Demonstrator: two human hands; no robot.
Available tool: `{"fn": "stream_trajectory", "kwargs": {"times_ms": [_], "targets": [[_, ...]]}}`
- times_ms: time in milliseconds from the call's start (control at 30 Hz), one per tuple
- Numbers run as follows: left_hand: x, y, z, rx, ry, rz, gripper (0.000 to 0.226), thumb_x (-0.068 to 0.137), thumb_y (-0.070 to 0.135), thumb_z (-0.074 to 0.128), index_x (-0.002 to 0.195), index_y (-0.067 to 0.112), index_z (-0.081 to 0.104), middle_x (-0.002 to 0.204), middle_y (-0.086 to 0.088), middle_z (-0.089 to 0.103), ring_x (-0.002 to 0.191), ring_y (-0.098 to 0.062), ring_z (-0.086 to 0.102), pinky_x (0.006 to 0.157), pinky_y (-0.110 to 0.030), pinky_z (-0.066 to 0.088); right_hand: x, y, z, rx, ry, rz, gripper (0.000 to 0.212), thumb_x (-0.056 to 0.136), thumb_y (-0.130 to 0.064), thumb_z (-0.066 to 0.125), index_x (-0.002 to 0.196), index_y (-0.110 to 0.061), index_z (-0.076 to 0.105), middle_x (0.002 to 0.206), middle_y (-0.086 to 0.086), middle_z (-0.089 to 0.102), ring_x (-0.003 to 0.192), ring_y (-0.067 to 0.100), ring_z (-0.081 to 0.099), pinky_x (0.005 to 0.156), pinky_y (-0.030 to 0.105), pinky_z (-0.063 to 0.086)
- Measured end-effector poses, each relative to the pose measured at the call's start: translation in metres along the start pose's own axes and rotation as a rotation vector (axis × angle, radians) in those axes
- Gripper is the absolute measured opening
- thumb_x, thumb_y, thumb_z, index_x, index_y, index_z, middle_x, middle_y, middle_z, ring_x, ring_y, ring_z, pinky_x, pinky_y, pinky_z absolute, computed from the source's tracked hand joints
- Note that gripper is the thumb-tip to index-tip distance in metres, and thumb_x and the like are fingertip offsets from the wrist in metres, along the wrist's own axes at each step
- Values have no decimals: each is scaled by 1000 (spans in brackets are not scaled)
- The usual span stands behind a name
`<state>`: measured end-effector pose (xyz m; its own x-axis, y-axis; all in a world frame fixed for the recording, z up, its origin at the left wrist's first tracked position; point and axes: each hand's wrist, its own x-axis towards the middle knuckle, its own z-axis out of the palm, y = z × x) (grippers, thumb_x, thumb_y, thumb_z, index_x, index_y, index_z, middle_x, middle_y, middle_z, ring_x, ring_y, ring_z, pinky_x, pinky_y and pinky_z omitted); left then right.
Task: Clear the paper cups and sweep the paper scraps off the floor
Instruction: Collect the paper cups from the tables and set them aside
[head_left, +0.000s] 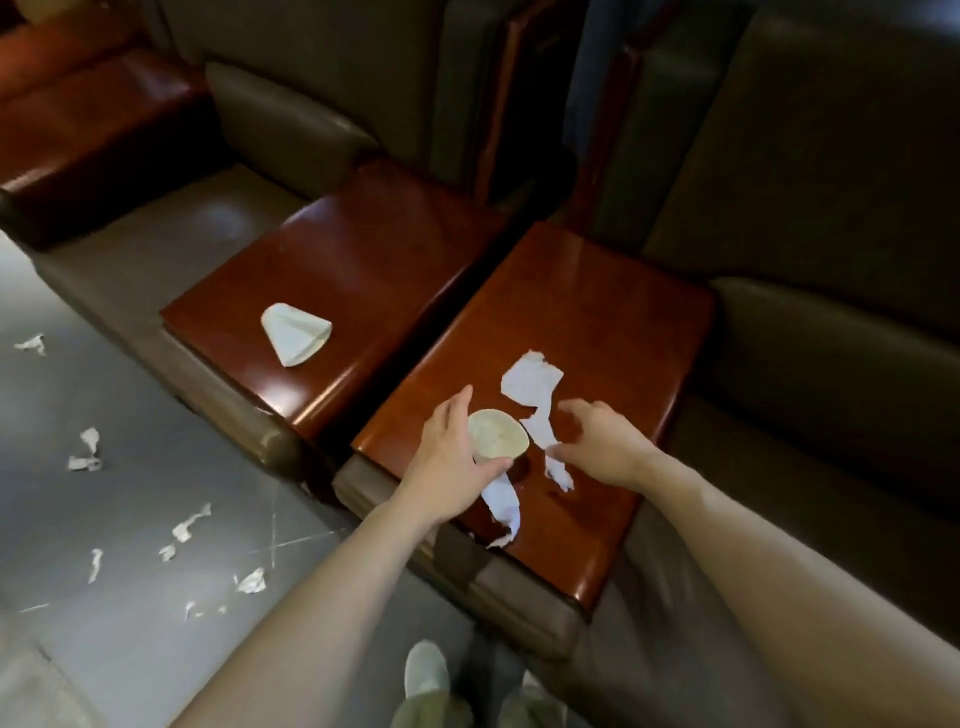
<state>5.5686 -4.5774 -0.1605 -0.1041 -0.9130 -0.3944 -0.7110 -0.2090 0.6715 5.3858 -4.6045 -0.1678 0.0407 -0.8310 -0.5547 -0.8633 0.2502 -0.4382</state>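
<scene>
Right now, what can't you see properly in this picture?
All in the head view:
paper cup: sides and base hidden by the left hand gripping it.
right hand: fingers blurred; whether they touch the torn paper is unclear.
floor scraps: too small for detail.

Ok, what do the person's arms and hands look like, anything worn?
No sleeves show, right to the frame edge. The left hand and right hand wear no gloves; no watch, ring or band is visible.
</scene>
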Motion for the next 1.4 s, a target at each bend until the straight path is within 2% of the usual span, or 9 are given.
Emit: {"fn": "stream_trajectory", "kwargs": {"times_ms": [267, 500, 667, 767, 867, 1033, 1200, 1333, 1400], "targets": [[34, -31, 52, -201, 101, 27, 107, 74, 21, 78, 149, 23, 2, 153, -3, 14, 139, -17, 17, 97, -20, 18, 62, 20, 19, -50, 63, -70, 71, 89, -24, 66, 149, -27, 28, 153, 6, 28, 128, 25, 46, 103, 38, 45], [54, -45, 63, -311, 191, 30, 109, 75, 19, 77, 149, 29, -3, 148, 2, 21, 135, -11, 24, 97, -19, 23, 100, 20, 32, -317, 25, -168, 84, 86, -23, 69, 152, -30, 17, 159, 1, 18, 144, 30, 19, 113, 47, 27], [56, -54, 52, -281, 185, 64, 108, 77, 22, 76, 148, 30, -4, 147, 3, 25, 132, -9, 26, 97, -17, 23, 109, 21, 48, -435, 52, -125, 72, 91, -26, 63, 150, -25, 22, 150, 7, 34, 136, 29, 31, 110, 44, 28], [58, -58, 45, -260, 177, 61, 108, 77, 24, 76, 148, 30, -4, 146, 4, 25, 129, -7, 26, 96, -18, 23, 107, 30, 61, -273, 89, -91, 46, 94, -18, 58, 137, -18, 45, 136, 9, 48, 122, 26, 48, 102, 38, 43], [61, -58, 39, -248, 179, 65, 108, 76, 25, 77, 148, 30, -4, 144, 2, 24, 122, -2, 26, 95, -18, 23, 105, 30, 58, -43, 170, -79, 18, 95, -16, 56, 109, -10, 65, 114, 9, 62, 90, 18, 59, 74, 26, 50], [63, -50, 31, -274, 176, 77, 106, 76, 25, 76, 149, 27, -2, 144, -1, 24, 112, 3, 21, 91, -14, 22, 92, -11, 17, 382, 459, -168, 9, 91, -22, 63, 83, -17, 61, 103, -3, 56, 86, 12, 54, 70, 21, 40], [74, -41, 22, -319, 188, 105, 107, 77, 27, 76, 149, 24, -4, 148, -3, 22, 107, 12, 22, 71, 9, 25, 73, -50, 9, 387, 372, -340, 4, 88, -21, 66, 84, -20, 64, 81, -1, 66, 67, 8, 54, 59, 20, 42], [82, -40, 15, -322, 197, 129, 109, 77, 36, 75, 149, 29, -7, 139, 2, 34, 114, -4, 42, 71, 0, 36, 70, -55, 18, 12, 258, -468, 11, 93, -28, 58, 98, -25, 68, 78, -11, 66, 85, 4, 55, 94, 29, 30], [84, -41, 12, -265, 193, 147, 107, 79, 35, 74, 148, 30, -8, 144, -3, 33, 122, -10, 42, 73, -3, 33, 65, -58, 19, -81, 166, -471, 22, 100, -32, 43, 101, -26, 64, 74, -12, 61, 86, 3, 51, 98, 31, 20]]}}
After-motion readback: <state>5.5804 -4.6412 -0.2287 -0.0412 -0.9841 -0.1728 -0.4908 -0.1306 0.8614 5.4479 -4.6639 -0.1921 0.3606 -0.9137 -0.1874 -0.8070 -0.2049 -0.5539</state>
